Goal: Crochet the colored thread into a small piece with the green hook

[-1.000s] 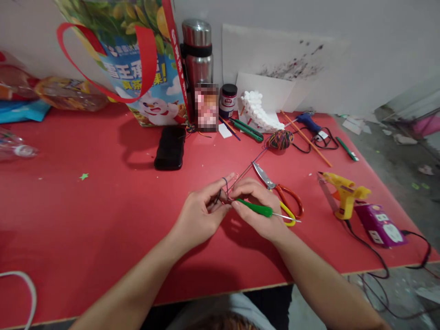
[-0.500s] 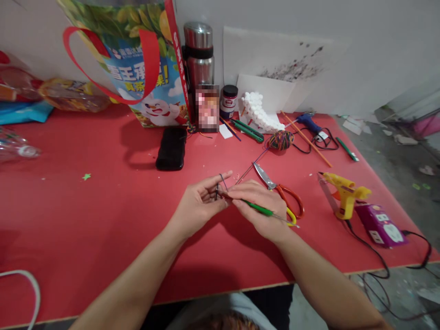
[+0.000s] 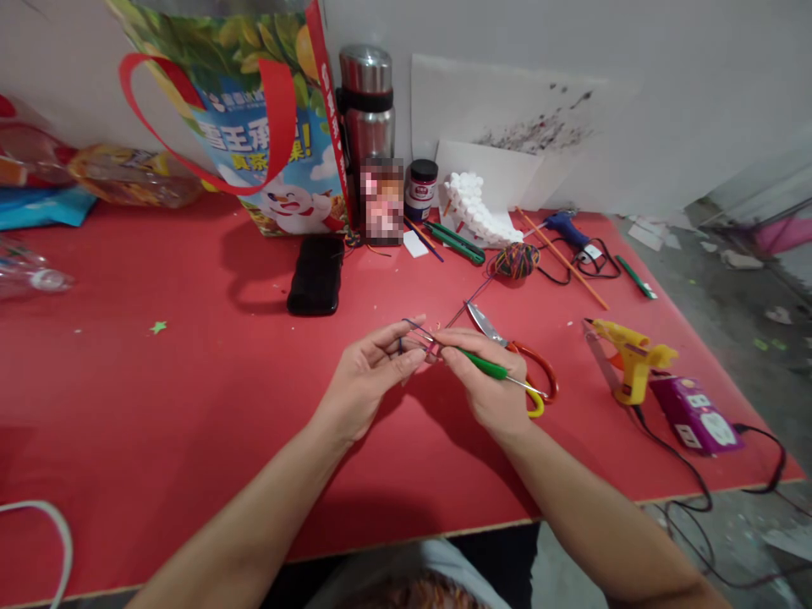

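Yarn (image 3: 415, 331) loops across our left hand (image 3: 368, 381), pinched in its closed grip; our right hand (image 3: 488, 389) grips the green-handled hook (image 3: 485, 366), tip meeting the loop.

yarn loop (image 3: 412, 326) flattened; green hook (image 3: 485, 365) raised

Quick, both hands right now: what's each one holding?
Left hand: closed, pinching a loop of yarn.
Right hand: closed on a green-handled crochet hook, tip at the yarn loop.

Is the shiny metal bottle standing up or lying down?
Standing up. The tall steel flask stands upright against the wall, its cap on top, beside the colourful printed bag.
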A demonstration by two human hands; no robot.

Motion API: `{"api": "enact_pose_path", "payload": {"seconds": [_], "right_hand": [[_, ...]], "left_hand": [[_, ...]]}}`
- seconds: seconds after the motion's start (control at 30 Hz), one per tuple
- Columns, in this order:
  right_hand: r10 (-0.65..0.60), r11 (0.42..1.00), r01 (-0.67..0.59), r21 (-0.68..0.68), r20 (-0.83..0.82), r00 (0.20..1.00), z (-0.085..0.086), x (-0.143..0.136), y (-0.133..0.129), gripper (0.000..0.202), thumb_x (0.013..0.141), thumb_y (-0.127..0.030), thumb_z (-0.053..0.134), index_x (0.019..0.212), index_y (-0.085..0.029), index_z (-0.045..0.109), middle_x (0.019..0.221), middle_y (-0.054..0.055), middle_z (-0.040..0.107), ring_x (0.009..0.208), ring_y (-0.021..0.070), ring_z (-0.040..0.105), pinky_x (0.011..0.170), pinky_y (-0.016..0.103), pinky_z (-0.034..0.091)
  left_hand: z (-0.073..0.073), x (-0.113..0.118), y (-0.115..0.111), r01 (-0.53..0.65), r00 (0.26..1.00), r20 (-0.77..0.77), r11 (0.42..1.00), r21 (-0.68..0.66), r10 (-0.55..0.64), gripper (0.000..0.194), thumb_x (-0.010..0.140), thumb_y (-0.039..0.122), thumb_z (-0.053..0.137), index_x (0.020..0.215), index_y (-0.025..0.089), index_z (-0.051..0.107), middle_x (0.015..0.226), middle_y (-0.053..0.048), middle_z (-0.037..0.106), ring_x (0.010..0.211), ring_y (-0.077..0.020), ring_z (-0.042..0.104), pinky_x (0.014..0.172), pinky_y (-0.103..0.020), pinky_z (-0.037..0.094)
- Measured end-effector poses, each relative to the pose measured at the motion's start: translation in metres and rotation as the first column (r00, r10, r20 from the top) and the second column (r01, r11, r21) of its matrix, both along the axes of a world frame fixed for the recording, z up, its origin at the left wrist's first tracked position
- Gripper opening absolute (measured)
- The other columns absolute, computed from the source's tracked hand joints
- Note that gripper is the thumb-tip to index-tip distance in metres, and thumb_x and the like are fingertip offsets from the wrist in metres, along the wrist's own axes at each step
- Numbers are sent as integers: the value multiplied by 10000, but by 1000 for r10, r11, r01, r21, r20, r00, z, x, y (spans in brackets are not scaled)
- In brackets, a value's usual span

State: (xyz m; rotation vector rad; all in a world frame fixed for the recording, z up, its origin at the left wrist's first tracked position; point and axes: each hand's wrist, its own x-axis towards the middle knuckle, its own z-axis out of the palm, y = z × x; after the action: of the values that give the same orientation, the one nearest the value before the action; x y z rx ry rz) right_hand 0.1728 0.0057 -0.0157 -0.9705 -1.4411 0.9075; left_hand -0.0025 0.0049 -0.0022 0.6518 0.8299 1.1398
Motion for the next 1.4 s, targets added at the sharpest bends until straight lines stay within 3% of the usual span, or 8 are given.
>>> {"api": "enact_pose_path", "payload": {"seconds": [0.2,0.37,0.8,1.07,1.27,1.4], "right_hand": [[23,999,-24,43,35,999,2,-1,0,167,940,-219,717,1054,-275,825,1014,40,830,979,208,764,939,399,621],[23,999,-22,-28,17,1000,-3,0,0,170,932,-232,737,1060,-294,829,1029,23,831,998,201,765,973,379,608],[79,995,-84,-53,-77,994,-5,0,0,210,936,-207,740,1073,-338,830,1005,-3,824,960,173,751,902,326,598],[51,967,-105,-231,-229,972,-11,0,2,149,888,-270,797,1018,-325,847,949,5,825,878,174,741,831,313,579],[2,947,-97,-305,-298,955,-11,0,3,137,870,-291,814,1001,-311,849,889,2,814,797,145,721,765,280,574],[14,953,-104,-284,-303,953,-9,-1,3,141,877,-281,802,1008,-307,846,893,7,819,816,165,742,796,311,599]], "left_hand": [[-5,-1,0,-69,986,-142,987,148,91,516,719,149,898,1217,222,784,839,-6,721,809,-109,672,819,-231,570],[-1,-5,-2,-6,965,-250,964,266,75,566,793,165,840,1343,199,709,848,-13,717,845,-124,700,859,-249,574],[-3,-8,-3,-17,958,-271,958,287,98,534,825,149,813,1345,223,715,882,-17,720,848,-115,715,815,-206,562],[1,-9,-3,46,978,-207,946,321,22,536,848,112,784,1361,246,706,888,-29,759,882,-138,743,821,-226,573],[-2,-10,-2,46,976,-216,949,313,24,501,872,111,743,1344,277,724,890,-27,742,778,-108,664,718,-211,515],[-7,-11,0,33,986,-165,953,302,18,454,887,200,735,1335,268,733,933,-37,736,705,-102,605,716,-245,514]]}}
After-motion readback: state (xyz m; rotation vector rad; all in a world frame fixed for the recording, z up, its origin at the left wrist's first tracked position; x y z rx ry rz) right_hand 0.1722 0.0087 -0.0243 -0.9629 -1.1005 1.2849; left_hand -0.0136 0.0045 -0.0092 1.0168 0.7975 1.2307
